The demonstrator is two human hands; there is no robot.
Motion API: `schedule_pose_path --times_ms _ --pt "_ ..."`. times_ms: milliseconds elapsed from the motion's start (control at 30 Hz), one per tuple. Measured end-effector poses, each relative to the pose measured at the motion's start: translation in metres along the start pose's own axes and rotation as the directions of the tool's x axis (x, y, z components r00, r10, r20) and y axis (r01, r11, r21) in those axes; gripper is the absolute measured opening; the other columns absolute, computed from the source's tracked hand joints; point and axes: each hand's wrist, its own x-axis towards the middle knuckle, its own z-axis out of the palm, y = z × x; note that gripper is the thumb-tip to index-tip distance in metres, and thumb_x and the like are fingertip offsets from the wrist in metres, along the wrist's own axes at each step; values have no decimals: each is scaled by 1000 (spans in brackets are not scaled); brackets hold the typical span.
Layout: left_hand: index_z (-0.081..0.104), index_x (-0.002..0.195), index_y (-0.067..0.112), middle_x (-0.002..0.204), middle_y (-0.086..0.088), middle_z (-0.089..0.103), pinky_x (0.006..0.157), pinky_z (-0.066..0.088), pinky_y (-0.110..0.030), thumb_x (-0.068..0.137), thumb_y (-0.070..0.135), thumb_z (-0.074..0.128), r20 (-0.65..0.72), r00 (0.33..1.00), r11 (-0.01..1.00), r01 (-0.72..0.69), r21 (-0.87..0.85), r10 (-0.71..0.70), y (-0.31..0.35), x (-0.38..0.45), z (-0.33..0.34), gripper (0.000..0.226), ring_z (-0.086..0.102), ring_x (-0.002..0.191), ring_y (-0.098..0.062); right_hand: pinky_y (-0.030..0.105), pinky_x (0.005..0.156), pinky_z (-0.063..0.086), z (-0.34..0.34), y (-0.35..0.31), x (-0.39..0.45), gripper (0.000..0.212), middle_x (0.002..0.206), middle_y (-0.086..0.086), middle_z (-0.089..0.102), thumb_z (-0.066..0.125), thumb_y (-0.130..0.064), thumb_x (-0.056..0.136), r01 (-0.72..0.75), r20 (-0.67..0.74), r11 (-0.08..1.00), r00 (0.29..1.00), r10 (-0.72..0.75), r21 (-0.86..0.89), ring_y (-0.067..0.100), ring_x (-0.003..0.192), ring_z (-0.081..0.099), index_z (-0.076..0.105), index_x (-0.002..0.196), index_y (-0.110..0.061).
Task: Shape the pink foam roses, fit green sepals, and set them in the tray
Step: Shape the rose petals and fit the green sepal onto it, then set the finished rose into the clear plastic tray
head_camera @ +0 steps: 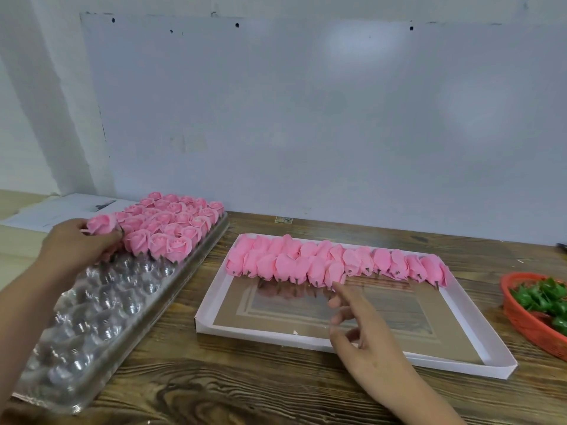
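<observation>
My left hand (pixel 76 242) holds a shaped pink rose (pixel 102 223) at the near-left edge of the filled rows in the clear plastic cup tray (pixel 101 305). Several finished roses (pixel 171 222) fill the tray's far end. My right hand (pixel 359 326) hovers open over the white flat box (pixel 245 329), its index finger almost touching the row of unshaped pink foam roses (pixel 334 262) lying on their sides along the box's far edge. Green sepals (pixel 543 297) lie in a red basket (pixel 521 323) at the right.
All of this sits on a wood-grain tabletop (pixel 245 384), which meets a pale wall panel at the back. Papers (pixel 58 210) lie behind the cup tray at the far left. The cup tray's near cups hold nothing.
</observation>
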Motion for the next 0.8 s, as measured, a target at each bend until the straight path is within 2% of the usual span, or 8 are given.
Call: schedule_pose_path --times_ms 100,200,267,333,433,567,700,800 --pt "71 90 10 78 -17 72 82 58 -55 75 18 87 32 998 989 -57 136 53 -8 -5 1 22 69 74 -33 13 68 45 0 -4 -1 62 116 -19 50 51 -17 85 15 16 1000 1000 -14 -24 14 101 56 39 134 -53" --pt "68 83 15 72 -7 69 65 51 -39 74 24 88 82 986 929 -166 330 148 -11 -15 5 24 64 68 -28 12 69 46 0 -6 -1 64 117 -20 50 51 -16 86 32 20 998 999 -32 -50 12 103 55 37 129 -62" --pt "68 79 12 66 -9 68 62 51 -38 75 24 87 122 977 884 -210 418 174 -13 -18 9 23 64 61 -28 12 70 46 -1 -7 -1 64 117 -20 50 51 -17 86 35 26 997 999 -34 -63 12 103 55 37 128 -63" --pt "72 82 8 63 -12 69 66 55 -41 76 25 87 150 972 851 -233 470 183 -13 -18 12 23 65 59 -31 13 70 46 -1 -7 -1 64 117 -20 50 50 -17 86 31 30 997 999 -29 -64 11 103 55 38 130 -60" --pt "70 74 6 60 -13 67 65 54 -39 76 26 86 159 970 824 -241 513 185 -12 -15 15 26 64 59 -31 12 70 46 -1 -6 -2 64 116 -20 50 51 -17 86 25 31 998 999 -23 -61 11 102 55 38 137 -53" --pt "60 61 3 50 -13 60 54 40 -31 74 24 87 115 975 818 -223 530 192 -13 -11 17 36 59 54 -28 12 71 46 -1 -9 -2 64 114 -23 50 55 -10 89 22 30 998 999 -20 -66 11 101 56 39 139 -46" --pt "64 64 1 48 -12 62 57 46 -32 74 26 86 129 978 819 -206 536 162 -13 -8 18 35 61 51 -27 12 70 45 -2 -12 -3 64 111 -24 49 55 -4 90 14 38 998 999 -12 -60 11 101 56 40 139 -43" --pt "65 67 -1 49 -12 63 56 45 -32 72 25 88 157 977 824 -205 528 142 -13 -7 17 35 62 51 -28 12 71 46 -3 -15 -3 65 110 -26 49 55 -3 90 5 41 998 999 -3 -59 8 101 57 40 137 -46"
